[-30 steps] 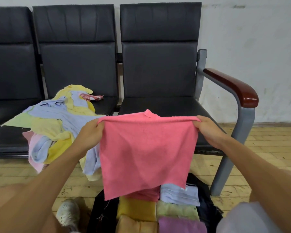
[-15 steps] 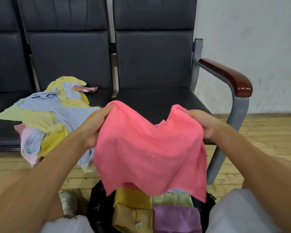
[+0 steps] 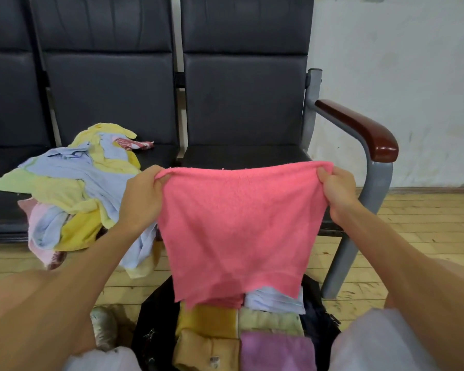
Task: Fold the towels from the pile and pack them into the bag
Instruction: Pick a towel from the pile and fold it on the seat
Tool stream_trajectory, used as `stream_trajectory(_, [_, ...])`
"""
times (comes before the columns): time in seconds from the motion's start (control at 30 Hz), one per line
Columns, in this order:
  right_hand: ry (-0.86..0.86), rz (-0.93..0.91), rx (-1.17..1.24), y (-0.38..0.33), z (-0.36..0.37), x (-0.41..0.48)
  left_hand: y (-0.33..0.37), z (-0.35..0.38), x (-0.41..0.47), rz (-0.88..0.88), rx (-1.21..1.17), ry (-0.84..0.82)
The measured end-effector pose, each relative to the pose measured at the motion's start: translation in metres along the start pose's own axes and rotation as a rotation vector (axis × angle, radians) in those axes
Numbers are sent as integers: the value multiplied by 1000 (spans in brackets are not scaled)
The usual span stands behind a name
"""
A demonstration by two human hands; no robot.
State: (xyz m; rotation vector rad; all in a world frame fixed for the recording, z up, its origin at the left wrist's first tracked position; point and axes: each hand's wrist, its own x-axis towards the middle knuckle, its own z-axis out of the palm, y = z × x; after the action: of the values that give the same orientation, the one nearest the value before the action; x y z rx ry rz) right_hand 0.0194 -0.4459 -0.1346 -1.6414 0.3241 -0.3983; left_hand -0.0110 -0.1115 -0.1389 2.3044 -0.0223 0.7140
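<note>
Towel, pink, pinched taut at its top corners by left hand and right hand, hanging over bag of folded towels; likely fault: a corner slips, skewing the fold.

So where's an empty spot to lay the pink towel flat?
The right-hand seat, between the towel pile and the wooden armrest, is bare. So is the wooden floor right of the chair leg. The pile crowds the left seats, and the bag already looks full of folded towels.
</note>
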Motion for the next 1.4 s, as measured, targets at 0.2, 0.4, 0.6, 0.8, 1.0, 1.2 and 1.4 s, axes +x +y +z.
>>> stream_trajectory(0.2, [108,-264,-282,-4,0,-5,-10,-7,4,15,114,55])
stream_trajectory(0.4, [122,-340,-360,-4,-4,-4,-11,-10,10,-7,107,89])
stream_trajectory(0.6, [77,-519,-624,-2,-11,-5,-18,-18,11,97,185,81])
stream_trajectory(0.8, [13,-478,-686,4,-17,-2,-20,-22,7,40,169,-3])
stream_trajectory(1.0, [-9,-342,-541,3,-13,-1,-11,-21,6,-22,134,-40])
stream_trajectory(1.2, [-19,-201,-308,-4,-5,-3,-9,-23,11,-161,-89,-98])
stream_trajectory(1.4, [-20,-134,27,-10,-5,-3,1,-26,12,-312,-367,-106])
